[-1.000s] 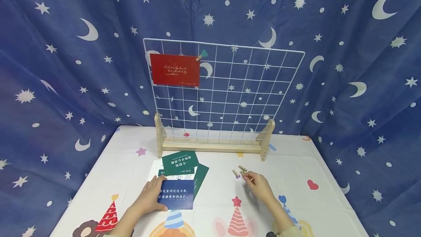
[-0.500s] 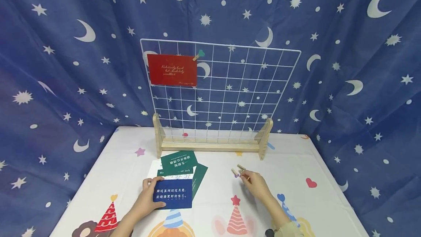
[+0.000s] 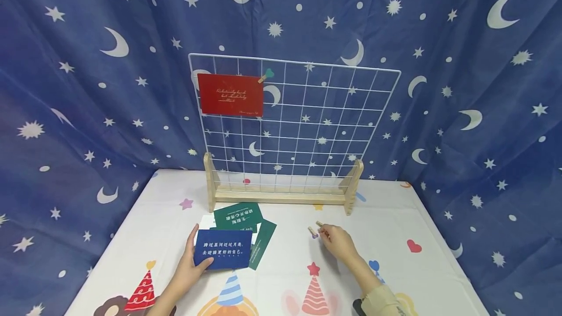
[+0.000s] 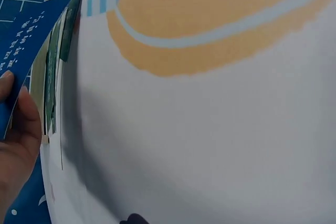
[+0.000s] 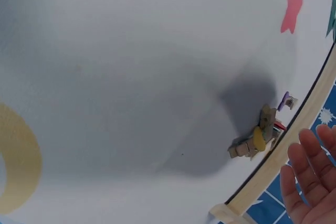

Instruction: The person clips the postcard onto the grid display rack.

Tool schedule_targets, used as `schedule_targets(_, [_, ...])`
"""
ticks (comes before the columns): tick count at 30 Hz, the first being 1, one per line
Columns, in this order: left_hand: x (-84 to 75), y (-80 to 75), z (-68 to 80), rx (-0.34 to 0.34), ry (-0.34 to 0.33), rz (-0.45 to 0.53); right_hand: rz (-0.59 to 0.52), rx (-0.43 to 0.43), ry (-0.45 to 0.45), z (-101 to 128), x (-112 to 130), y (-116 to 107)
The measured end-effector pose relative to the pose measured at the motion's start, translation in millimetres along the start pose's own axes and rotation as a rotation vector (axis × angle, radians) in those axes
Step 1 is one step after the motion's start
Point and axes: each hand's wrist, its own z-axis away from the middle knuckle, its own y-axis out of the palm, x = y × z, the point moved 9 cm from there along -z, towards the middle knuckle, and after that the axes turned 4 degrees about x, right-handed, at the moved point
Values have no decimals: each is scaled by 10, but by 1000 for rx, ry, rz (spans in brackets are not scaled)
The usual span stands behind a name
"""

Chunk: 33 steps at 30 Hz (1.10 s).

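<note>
My left hand (image 3: 190,263) grips a dark blue card (image 3: 222,249) with white writing, thumb on its front edge, fingers along its left side. The blue card (image 4: 26,51) is raised off the pile in the left wrist view, with my thumb (image 4: 18,129) on it. Beneath lie green cards (image 3: 238,216) and a white one. My right hand (image 3: 334,242) hovers by several small wooden clips (image 3: 314,230) on the table. In the right wrist view its fingers (image 5: 307,182) are straight and hold nothing, just above the clips (image 5: 260,137).
A white wire grid (image 3: 307,126) stands in a wooden base (image 3: 281,194) at the back of the table. A red card (image 3: 230,94) hangs at its upper left under a green heart clip (image 3: 266,75). A starry blue curtain hangs behind.
My left hand has lifted the blue card off the pile and drawn it left. The right hand has edged slightly left and forward by the clips.
</note>
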Motion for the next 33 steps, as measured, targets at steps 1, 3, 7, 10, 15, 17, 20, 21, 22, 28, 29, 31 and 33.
schedule_targets(1, [9,3,10,-5,-24,16,3,-2,-2,-2,-3,8])
schedule_targets(3, [15,31,30,5,-61,30,8,-1,2,-4,-15,24])
schedule_targets(7, [13,95,61,38,-86,67,9,-24,-8,-19,-3,38])
schedule_targets(10, [4,120,70,39,-84,85,31,-43,-31,-38,13,50])
schedule_targets(15, [-12,136,79,58,-81,130,75,-68,-64,-78,21,92])
schedule_targets(17, [-21,147,87,73,-78,162,102,-77,-67,-93,16,112])
schedule_targets(20, [-32,149,113,78,-77,182,153,-84,-65,-117,18,155])
schedule_targets(21, [-33,144,122,73,-76,187,174,-87,-63,-124,23,164])
schedule_targets(22, [-32,138,129,64,-78,189,199,-94,-63,-129,33,169])
schedule_targets(28, [-43,97,116,8,-77,194,310,-105,-30,-156,59,191])
schedule_targets(29, [-60,94,104,8,-68,197,322,-104,-22,-157,55,191])
schedule_targets(31, [-99,89,79,10,-51,214,331,-100,-9,-157,45,186])
schedule_targets(33, [-136,74,56,4,-40,227,332,-109,-5,-165,40,182])
